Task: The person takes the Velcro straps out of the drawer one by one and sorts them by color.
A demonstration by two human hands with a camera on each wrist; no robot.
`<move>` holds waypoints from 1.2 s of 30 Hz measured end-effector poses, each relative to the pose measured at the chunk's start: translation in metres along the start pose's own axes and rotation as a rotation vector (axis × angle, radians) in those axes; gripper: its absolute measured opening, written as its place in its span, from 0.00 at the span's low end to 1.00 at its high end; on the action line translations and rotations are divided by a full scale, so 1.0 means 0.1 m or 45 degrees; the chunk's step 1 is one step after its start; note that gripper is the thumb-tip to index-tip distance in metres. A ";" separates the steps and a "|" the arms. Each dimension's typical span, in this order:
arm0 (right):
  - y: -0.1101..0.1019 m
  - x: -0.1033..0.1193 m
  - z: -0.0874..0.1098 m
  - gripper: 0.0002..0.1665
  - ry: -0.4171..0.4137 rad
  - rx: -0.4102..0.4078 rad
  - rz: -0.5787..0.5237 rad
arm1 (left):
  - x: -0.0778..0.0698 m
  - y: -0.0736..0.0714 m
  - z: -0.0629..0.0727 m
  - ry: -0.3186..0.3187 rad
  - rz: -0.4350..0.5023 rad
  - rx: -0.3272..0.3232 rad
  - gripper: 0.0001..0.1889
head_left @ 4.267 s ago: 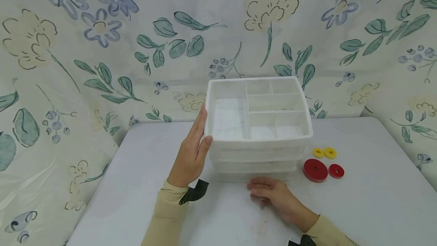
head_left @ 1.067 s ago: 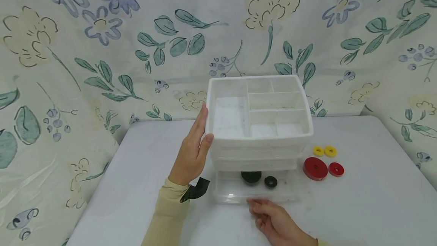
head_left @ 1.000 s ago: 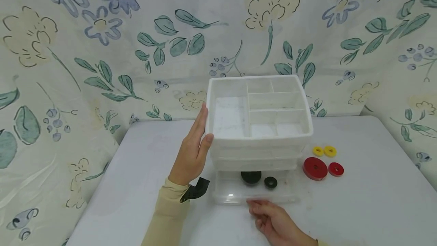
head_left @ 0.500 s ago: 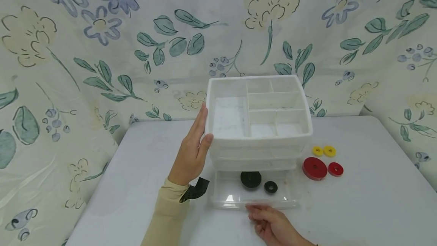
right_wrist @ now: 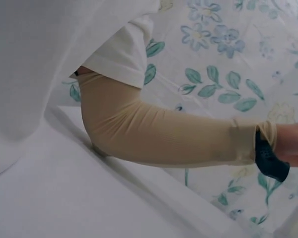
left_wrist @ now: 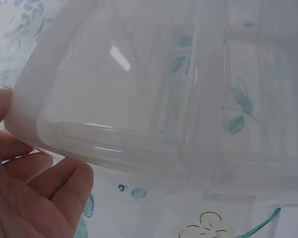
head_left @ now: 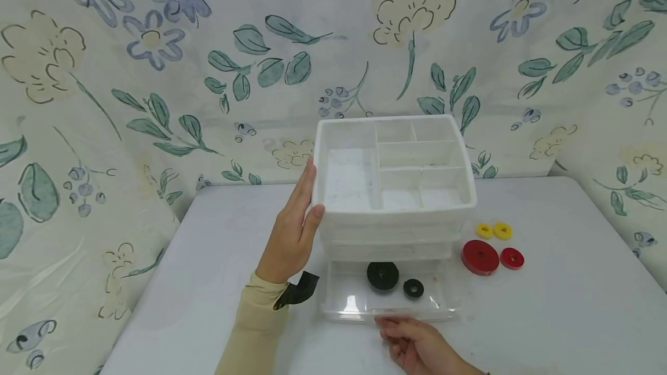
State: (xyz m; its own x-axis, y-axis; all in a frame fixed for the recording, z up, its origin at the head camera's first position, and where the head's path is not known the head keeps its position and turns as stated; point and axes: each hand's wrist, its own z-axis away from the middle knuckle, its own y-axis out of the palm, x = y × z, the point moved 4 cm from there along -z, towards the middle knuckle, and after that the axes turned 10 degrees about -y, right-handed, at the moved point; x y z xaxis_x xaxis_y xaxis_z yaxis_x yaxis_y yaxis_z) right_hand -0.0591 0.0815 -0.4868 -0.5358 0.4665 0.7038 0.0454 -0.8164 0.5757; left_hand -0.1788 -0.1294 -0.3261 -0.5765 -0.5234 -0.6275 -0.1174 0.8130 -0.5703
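The left hand (head_left: 286, 239), fingers extended, rests along the box (head_left: 396, 211); the right hand (head_left: 421, 343) pinches the drawer (head_left: 344, 291), standing out below. Better to pull slowly and level, so black rings (head_left: 376, 282) do not slide.

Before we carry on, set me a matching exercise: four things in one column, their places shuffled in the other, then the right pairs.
Things:
1. left hand
2. right hand
3. large black disc
4. large red disc

Places:
A. on the table, beside a smaller red disc
B. against the side of the white box
C. inside the open drawer
D. at the drawer's front edge

Right pairs: 1-B, 2-D, 3-C, 4-A.
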 end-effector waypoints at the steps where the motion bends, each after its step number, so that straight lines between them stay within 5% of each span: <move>1: 0.00 0.02 0.01 0.21 0.016 0.009 -0.006 | 0.00 0.00 0.00 0.000 -0.002 0.000 0.33; 16: 0.12 0.14 0.15 0.25 0.282 0.177 -0.165 | 0.01 0.00 0.01 -0.008 -0.005 0.002 0.33; 36: 0.19 0.45 0.17 0.11 0.129 0.577 0.164 | 0.02 0.00 0.00 -0.002 -0.007 0.006 0.34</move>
State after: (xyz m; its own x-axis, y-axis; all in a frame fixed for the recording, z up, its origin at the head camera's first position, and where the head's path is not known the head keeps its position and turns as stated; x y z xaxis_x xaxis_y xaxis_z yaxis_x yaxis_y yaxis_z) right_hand -0.0677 0.0931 -0.4373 -0.5802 0.3174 0.7501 0.4677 -0.6242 0.6258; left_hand -0.1796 -0.1301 -0.3274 -0.5743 -0.5282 -0.6254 -0.1167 0.8090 -0.5761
